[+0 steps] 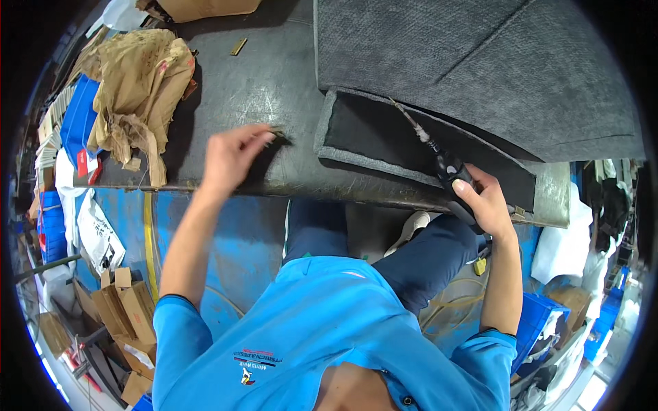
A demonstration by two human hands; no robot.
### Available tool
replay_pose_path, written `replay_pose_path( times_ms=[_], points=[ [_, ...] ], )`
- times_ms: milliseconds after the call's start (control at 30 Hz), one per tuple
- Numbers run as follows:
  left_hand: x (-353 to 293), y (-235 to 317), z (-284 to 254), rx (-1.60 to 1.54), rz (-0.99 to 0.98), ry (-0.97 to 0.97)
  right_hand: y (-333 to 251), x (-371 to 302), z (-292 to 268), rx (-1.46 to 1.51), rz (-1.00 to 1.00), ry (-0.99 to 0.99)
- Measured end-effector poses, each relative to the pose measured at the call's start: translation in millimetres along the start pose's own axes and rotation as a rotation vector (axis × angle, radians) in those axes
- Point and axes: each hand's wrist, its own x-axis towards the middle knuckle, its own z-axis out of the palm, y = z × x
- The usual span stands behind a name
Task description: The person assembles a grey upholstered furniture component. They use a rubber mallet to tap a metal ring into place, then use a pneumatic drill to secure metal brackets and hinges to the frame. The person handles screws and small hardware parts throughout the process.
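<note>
My right hand [483, 202] is wrapped round a black power screwdriver [447, 164], whose long thin bit points up and to the left. Beneath the tool lies a long, narrow upholstered piece [384, 127] with a black underside and grey fabric edges. Over the worktable, my left hand [236, 154] is closed, thumb and fingers pinching a small dark metal piece [277, 133]. Its exact kind is too small to tell. A similar brass-coloured flat piece [238, 46] rests farther back on the dark worktable [257, 92].
A large grey upholstered piece [480, 68] fills the back right of the table. Crumpled brown paper [140, 82] and a blue bin [81, 113] are at the left. Cardboard boxes [127, 308] stand on the floor at left, and a blue crate [538, 322] at right.
</note>
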Motion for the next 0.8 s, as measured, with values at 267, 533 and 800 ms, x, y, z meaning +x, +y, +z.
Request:
replay_pose_path(
  times_ms=[267,533,800],
  points=[
    [-10,81,98,0.164,0.538,0.139,15,10,1,0.074,0.034,-0.044],
    [-19,80,97,0.281,0.529,0.127,18,14,-5,0.131,0.056,-0.134],
    [-10,71,88,0.272,0.583,0.081,13,14,-8,0.068,0.072,-0.145]
  ],
)
